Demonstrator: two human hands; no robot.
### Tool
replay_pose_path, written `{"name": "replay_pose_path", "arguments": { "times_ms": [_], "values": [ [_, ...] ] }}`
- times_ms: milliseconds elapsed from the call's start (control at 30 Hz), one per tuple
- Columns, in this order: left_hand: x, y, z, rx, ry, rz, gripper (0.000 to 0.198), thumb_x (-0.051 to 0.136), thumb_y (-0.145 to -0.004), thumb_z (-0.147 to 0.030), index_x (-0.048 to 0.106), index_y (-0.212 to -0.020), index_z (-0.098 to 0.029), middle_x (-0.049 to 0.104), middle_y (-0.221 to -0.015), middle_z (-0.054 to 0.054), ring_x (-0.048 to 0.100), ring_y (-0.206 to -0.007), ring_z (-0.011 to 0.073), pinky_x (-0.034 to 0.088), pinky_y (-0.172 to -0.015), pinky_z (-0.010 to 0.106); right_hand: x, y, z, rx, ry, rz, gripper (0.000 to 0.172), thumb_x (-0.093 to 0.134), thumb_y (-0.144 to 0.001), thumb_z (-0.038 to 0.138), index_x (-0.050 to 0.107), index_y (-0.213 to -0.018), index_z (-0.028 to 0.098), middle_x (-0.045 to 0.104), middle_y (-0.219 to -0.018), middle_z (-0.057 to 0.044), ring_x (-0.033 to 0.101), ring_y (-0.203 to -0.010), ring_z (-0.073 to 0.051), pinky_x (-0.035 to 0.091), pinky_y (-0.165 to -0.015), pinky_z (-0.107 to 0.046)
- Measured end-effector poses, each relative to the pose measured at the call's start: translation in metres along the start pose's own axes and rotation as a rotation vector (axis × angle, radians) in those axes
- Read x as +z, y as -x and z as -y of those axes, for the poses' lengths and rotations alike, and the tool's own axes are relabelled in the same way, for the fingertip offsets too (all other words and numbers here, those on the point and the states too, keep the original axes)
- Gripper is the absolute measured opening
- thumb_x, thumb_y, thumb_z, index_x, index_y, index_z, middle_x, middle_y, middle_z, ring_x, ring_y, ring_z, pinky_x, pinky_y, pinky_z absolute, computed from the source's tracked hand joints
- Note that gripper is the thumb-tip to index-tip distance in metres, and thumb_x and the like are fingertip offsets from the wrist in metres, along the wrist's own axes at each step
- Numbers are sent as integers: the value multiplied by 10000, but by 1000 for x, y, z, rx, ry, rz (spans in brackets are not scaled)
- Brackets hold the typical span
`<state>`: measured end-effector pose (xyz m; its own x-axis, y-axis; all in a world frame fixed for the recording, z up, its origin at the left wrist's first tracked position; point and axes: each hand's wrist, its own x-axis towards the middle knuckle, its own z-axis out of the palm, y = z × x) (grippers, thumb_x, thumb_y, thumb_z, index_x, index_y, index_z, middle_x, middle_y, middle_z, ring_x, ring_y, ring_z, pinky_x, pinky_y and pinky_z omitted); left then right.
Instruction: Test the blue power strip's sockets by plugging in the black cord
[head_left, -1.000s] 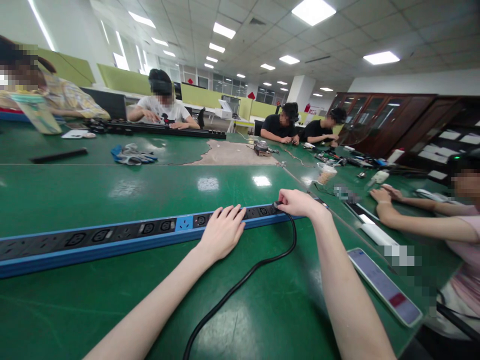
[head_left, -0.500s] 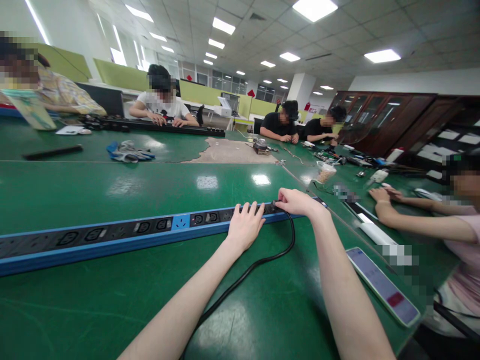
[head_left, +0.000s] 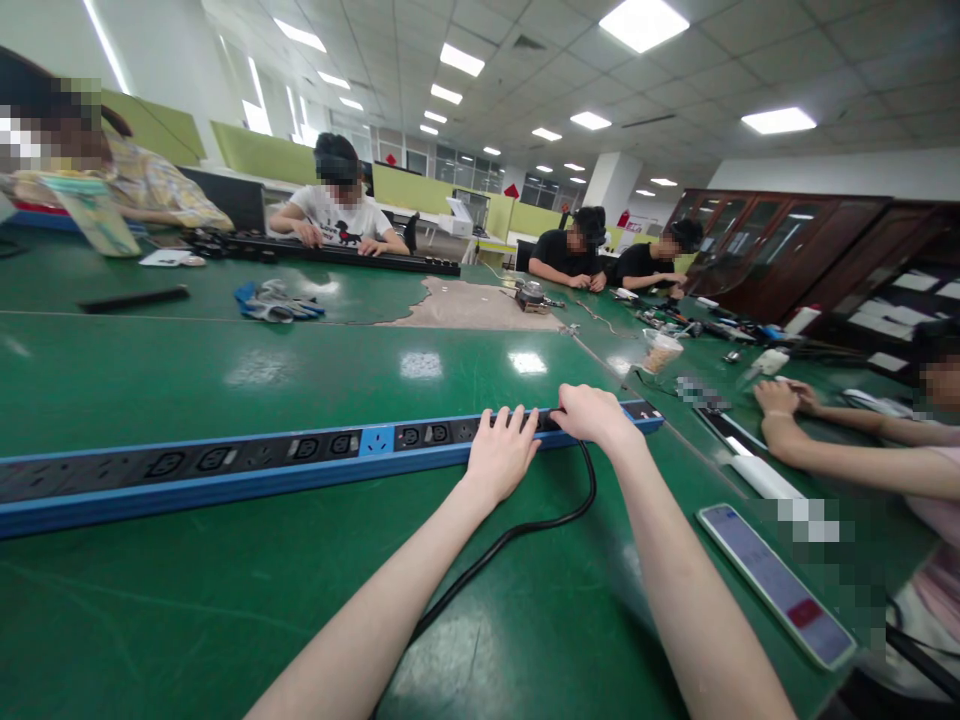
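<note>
A long blue power strip (head_left: 247,456) with a black socket face runs across the green table, one blue socket (head_left: 377,441) near its middle. My left hand (head_left: 501,455) lies on the strip toward its right end, palm down with fingers stretched and a little apart. Just to its right, my right hand (head_left: 592,412) is closed around a black plug at the strip's sockets. Fingers hide most of the plug, so how deep it sits cannot be seen. From it a black cable (head_left: 551,524) curves down across the table between my forearms.
A phone (head_left: 776,585) lies right of my right forearm. Across the table are blue-grey gloves (head_left: 277,302), a black bar (head_left: 135,298) and a plastic cup (head_left: 661,352). A co-worker's hands (head_left: 780,398) rest at the right; other people sit along the far side.
The whole view has shifted slightly, so the scene sits a bit further right. Both hands keep their places on the strip and the plug.
</note>
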<state>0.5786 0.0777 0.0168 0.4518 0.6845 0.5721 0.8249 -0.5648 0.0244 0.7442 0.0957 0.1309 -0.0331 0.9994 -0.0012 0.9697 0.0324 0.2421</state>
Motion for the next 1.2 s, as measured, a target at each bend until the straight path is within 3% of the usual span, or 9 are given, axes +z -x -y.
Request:
{"name": "replay_pose_path", "arguments": {
  "times_ms": [367,500,767,1200],
  "values": [
    [3,1,2,-2,20,-11,511,413,-1047,-423,463,-1530,-263,559,-1481,120,523,-1309,305,375,-1129,529,3,-12,-16,9,-84,112,422,523,-916,601,724,-1035,250,751,-1095,-113,702,-981,-298,493,-839,-385],
    [1,2,2,-8,15,-9,510,407,-1047,-436,476,-1518,-252,562,-1476,127,529,-1299,303,376,-1128,532,9,-15,-19,-41,-93,109,441,497,-927,603,729,-930,228,752,-1033,-119,696,-923,-280,473,-789,-346],
    [-4,3,3,-2,0,-2,507,391,-1051,-425,465,-1519,-242,564,-1471,134,532,-1296,295,381,-1122,528,27,-30,-40,-232,-336,123,460,517,-921,605,644,-743,200,704,-777,-50,627,-751,-196,415,-683,-271],
    [-4,3,2,-4,-7,5,512,390,-1050,-418,466,-1523,-239,563,-1474,138,532,-1300,303,386,-1124,544,14,-17,-21,-89,-104,96,443,511,-937,580,737,-876,203,758,-966,-131,703,-864,-260,448,-699,-304]
  ]
}}
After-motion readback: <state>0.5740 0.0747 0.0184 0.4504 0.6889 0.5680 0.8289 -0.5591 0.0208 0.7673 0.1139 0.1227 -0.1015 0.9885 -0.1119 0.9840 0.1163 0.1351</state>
